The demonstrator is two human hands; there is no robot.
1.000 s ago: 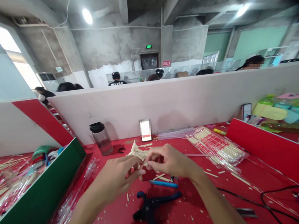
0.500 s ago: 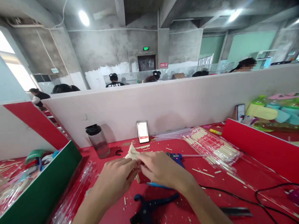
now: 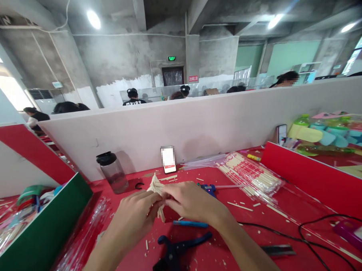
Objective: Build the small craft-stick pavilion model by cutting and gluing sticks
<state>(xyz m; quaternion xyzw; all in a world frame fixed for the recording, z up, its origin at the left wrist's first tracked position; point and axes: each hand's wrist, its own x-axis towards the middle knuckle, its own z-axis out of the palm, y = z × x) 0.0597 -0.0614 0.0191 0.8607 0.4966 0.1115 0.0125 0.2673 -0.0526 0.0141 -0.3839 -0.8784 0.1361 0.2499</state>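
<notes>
A small pale wooden stick model [image 3: 155, 183] with a pointed top stands on the red table, partly hidden behind my fingers. My left hand [image 3: 139, 211] is closed, its fingertips pinched at the model's near side. From the right, my right hand [image 3: 188, 201] is closed too, its fingertips meeting the left ones at the same spot. What lies exactly between the fingertips is hidden. Just beyond my right hand lies a blue glue gun [image 3: 207, 189] with a glue stick in its back. A blue pen [image 3: 191, 223] and a dark blue hand cutter [image 3: 174, 253] lie nearer to me.
A water bottle [image 3: 113, 172] and a propped phone [image 3: 169, 159] stand by the white partition [image 3: 156, 126]. Bagged wooden sticks [image 3: 251, 174] lie right of centre. Green [image 3: 47, 223] and red [image 3: 315, 177] dividers flank the table. A black cable [image 3: 272, 228] crosses the right side; wood scraps are scattered about.
The view has shifted slightly, so most things sit a little further left. Both hands stay together at the stick model, with hardly any change in their grip.
</notes>
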